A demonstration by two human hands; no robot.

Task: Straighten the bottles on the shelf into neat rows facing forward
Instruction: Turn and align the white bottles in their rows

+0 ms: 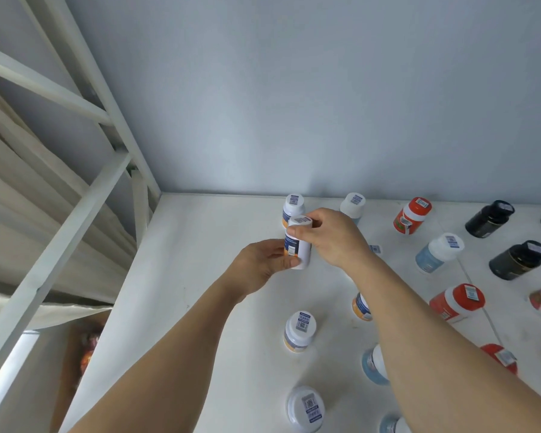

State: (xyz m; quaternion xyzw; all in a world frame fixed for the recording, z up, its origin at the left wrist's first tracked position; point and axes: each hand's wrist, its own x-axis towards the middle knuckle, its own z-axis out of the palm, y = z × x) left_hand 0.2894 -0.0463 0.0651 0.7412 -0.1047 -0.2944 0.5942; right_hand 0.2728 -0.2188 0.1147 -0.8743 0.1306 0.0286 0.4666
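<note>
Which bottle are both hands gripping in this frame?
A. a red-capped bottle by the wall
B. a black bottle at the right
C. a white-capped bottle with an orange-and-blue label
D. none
C: the left hand holds the white-capped bottle low on its body while the right hand grips its cap.

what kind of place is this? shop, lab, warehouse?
Probably a stockroom or shop shelf, can't say which. Capped supplement-style bottles stand in loose rows on a white shelf, each with a code sticker on its lid, like the red bottle. White metal racking stands at left.

Single head-worn wide-angle view, steeply down and forward, close above the white shelf point(200, 276) by the wall point(325, 104).
</note>
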